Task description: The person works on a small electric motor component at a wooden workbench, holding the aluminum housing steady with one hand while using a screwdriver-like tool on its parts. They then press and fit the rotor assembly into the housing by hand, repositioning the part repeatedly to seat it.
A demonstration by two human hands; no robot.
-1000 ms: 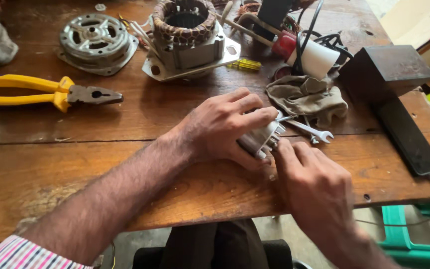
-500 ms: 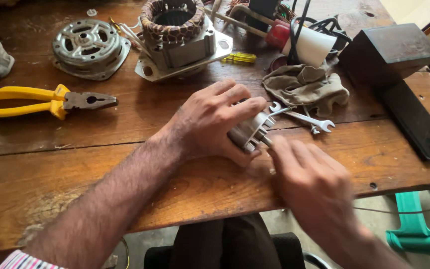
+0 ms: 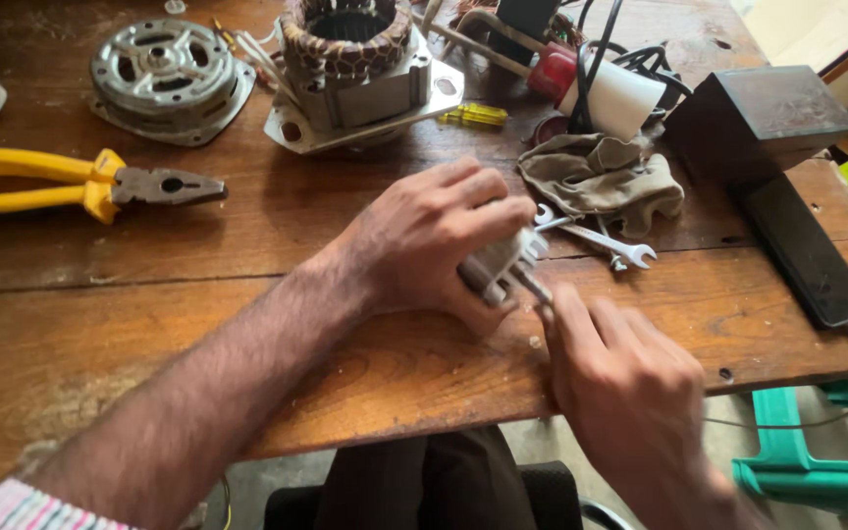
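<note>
The left hand (image 3: 424, 240) has its fingers clamped on a small grey metal part (image 3: 498, 267) near the front edge of the wooden bench (image 3: 149, 324). The right hand (image 3: 630, 393) meets it, fingers closed on what may be a thin tool. Just beyond lie spanners (image 3: 601, 240) and a rag (image 3: 601, 177); farther off, yellow pliers (image 3: 71, 182) and a motor stator (image 3: 355, 64).

Both hands meet near the table's front edge.
The left hand (image 3: 434, 240) reaches in from the lower left on a bare forearm, fingers curled over and closed in a grip, knuckles up. The right hand (image 3: 630, 388) comes up from the lower right, fingertips pinched together just beside the left thumb.
</note>
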